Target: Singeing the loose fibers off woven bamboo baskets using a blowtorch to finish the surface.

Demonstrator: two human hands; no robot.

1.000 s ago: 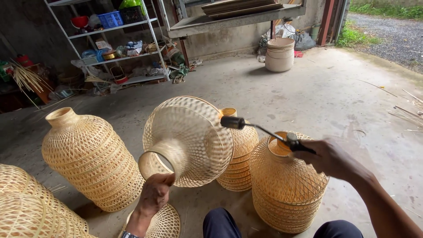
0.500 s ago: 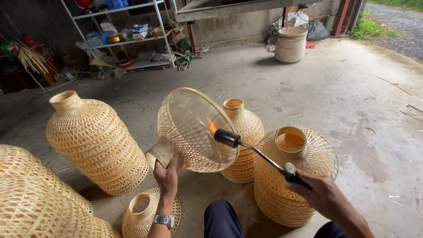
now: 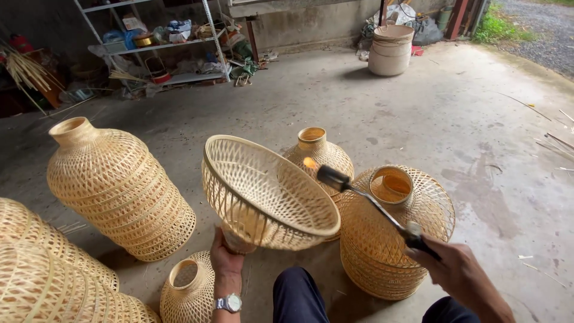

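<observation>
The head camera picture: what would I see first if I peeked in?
A small flame burns at the tip of a torch in the right hand, beside the woven bamboo lampshade that the left hand holds up at centre. Bottle-shaped woven shades stand around on the concrete floor.

Basket workshop: woven lampshades (image 3: 119,188), cluttered shelving (image 3: 158,45)

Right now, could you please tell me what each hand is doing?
Left hand: closed on the woven shade's neck.
Right hand: closed on the lit torch.
</observation>
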